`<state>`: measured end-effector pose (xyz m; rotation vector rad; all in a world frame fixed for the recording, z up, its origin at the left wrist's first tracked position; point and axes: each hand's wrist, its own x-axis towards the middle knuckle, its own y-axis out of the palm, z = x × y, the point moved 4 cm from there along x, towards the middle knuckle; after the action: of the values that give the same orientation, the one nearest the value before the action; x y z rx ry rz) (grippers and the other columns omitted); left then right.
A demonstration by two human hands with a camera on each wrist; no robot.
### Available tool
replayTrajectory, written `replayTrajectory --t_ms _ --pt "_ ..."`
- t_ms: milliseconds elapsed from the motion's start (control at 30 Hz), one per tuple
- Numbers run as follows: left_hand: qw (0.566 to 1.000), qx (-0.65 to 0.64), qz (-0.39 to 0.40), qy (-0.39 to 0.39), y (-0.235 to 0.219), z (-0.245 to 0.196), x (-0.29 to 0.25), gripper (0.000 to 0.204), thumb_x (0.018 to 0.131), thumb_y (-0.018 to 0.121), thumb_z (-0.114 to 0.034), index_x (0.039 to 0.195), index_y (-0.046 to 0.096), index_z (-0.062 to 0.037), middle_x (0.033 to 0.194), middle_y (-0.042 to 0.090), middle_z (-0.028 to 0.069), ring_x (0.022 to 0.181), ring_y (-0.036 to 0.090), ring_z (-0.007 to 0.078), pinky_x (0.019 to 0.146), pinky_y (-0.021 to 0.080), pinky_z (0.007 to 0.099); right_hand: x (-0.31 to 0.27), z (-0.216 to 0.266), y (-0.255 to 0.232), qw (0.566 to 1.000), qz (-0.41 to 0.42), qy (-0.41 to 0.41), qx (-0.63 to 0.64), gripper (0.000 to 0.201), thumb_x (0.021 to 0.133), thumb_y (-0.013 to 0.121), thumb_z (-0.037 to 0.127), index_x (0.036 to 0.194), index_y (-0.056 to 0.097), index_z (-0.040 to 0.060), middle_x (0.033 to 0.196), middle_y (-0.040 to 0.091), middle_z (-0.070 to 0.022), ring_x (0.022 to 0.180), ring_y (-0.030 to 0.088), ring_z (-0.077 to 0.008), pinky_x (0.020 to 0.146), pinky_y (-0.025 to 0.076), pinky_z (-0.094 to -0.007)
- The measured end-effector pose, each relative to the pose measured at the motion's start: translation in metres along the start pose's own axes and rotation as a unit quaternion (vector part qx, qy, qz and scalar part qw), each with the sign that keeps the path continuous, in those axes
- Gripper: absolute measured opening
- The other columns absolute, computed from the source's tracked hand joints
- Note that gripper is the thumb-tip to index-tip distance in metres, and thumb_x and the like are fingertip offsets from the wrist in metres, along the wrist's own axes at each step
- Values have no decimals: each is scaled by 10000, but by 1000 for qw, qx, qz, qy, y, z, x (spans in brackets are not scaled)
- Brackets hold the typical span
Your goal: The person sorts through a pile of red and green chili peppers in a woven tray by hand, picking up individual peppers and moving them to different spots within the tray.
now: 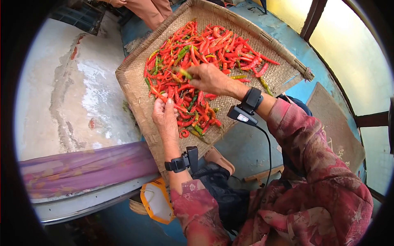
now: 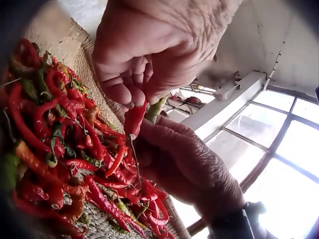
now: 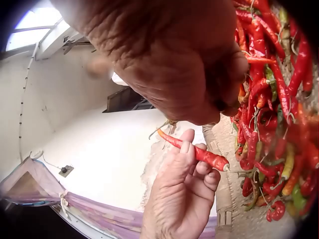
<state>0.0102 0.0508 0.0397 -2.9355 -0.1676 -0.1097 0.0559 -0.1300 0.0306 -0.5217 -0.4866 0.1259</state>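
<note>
My left hand [image 1: 166, 119] pinches a red chili pepper [image 3: 202, 155] between thumb and fingers at the near left side of the heap. In the left wrist view its pale stem end and thin stalk point down. My right hand [image 1: 211, 78], its fingers curled, holds a yellow-green chili pepper [image 1: 184, 74] over the heap. Part of that pepper [image 2: 155, 110] shows behind the red one in the left wrist view. Beneath both hands spreads a heap of chili peppers [image 1: 242, 53], mostly red with some green and orange. A shallow woven tray [image 1: 137, 88] bears them.
A pale, worn wall surface [image 1: 102, 90] stands left of the tray, with a purple cloth [image 1: 90, 168] along its near edge. Below the tray are an orange-rimmed container [image 1: 158, 201] and a shoe [image 1: 220, 159]. Another person's legs [image 1: 150, 12] show beyond the tray. Windows [image 1: 344, 53] line the right.
</note>
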Motion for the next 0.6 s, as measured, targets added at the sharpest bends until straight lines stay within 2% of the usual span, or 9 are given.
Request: replayTrajectory --t_ms 100,133,233,300,367,433,500,567,600 --pt "999 -34 -24 -33 -3 5 1 202 914 514 -162 1043 541 -7 733 536 1 584 497 56 524 441 202 1 8 -33 971 -215 -13 -105 375 756 624 184 1056 520 -15 783 586 -224 756 605 -367 663 488 -429" --pt "997 -57 -12 -42 3 5 -1 202 916 515 -170 1040 543 -12 744 537 2 591 505 60 531 449 205 1 13 -32 972 -201 -25 -121 421 768 635 225 1089 503 -12 830 582 -210 766 598 -377 684 487 -433" --pt "996 -72 23 -47 19 8 -1 224 922 516 -196 1053 545 -16 791 551 14 634 534 68 571 457 206 -12 21 -2 992 106 -1 72 470 806 630 364 1067 570 -22 826 619 -205 770 610 -346 687 483 -400" --pt "991 -117 58 -6 32 7 0 244 925 510 -193 1088 541 -14 821 563 22 679 548 71 615 455 203 -19 25 11 985 166 -35 17 395 804 637 364 956 616 -1 750 621 -181 735 613 -330 657 476 -392" --pt "990 -117 81 -17 40 6 -5 279 911 530 -182 1122 530 0 847 581 51 719 556 85 650 460 231 -19 11 10 988 145 -23 48 336 808 623 336 889 613 10 739 613 -178 725 608 -340 638 473 -410" --pt "982 147 103 52 43 0 -12 320 851 592 -122 1145 524 -14 907 584 92 728 570 127 678 472 269 -15 4 -13 989 82 6 -125 292 808 601 300 839 598 10 734 604 -193 721 603 -360 626 473 -432" --pt "864 388 261 184 50 2 -31 488 704 619 25 1168 529 -97 1105 515 129 899 583 275 721 494 329 -9 -16 -25 981 54 30 -182 259 801 595 278 825 601 20 751 608 -199 733 606 -366 627 478 -443" --pt "745 555 258 266 55 31 -47 411 721 596 18 1108 548 -109 1154 487 114 921 557 297 706 505 370 -6 -14 -45 981 61 94 -158 308 792 623 256 957 595 -2 799 618 -206 752 616 -355 654 486 -426" --pt "746 553 259 265 62 32 -49 411 721 596 18 1108 548 -109 1154 487 114 921 557 297 706 505 370 -7 -17 -48 981 62 96 -159 308 792 623 256 957 595 -2 799 618 -206 752 616 -355 654 486 -426"
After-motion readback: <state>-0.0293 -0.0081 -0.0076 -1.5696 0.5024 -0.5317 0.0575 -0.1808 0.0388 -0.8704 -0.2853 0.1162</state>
